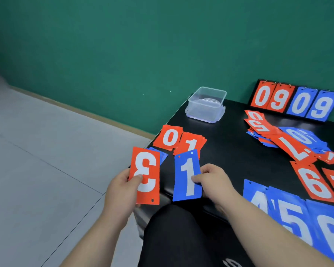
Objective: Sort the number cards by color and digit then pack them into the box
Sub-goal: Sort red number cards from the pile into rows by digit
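Note:
My left hand (121,187) grips a red card showing an upside-down 3 (145,175) just off the black table's left corner. My right hand (213,182) pinches a blue card with a 1 (187,175) above the table's near edge. Behind these lie a red 0 stack (169,137) and a red 1 stack (190,142). A blue card (162,155) peeks out behind the red 3. The clear plastic box (206,104) stands empty at the table's far left corner.
A mixed heap of red and blue cards (289,139) lies at the right. Red 6 (312,182) and blue 4, 5, 6 cards (289,214) lie near the front right. A scoreboard reading 0909 (295,101) leans against the green wall. Grey floor lies left of the black table (229,151).

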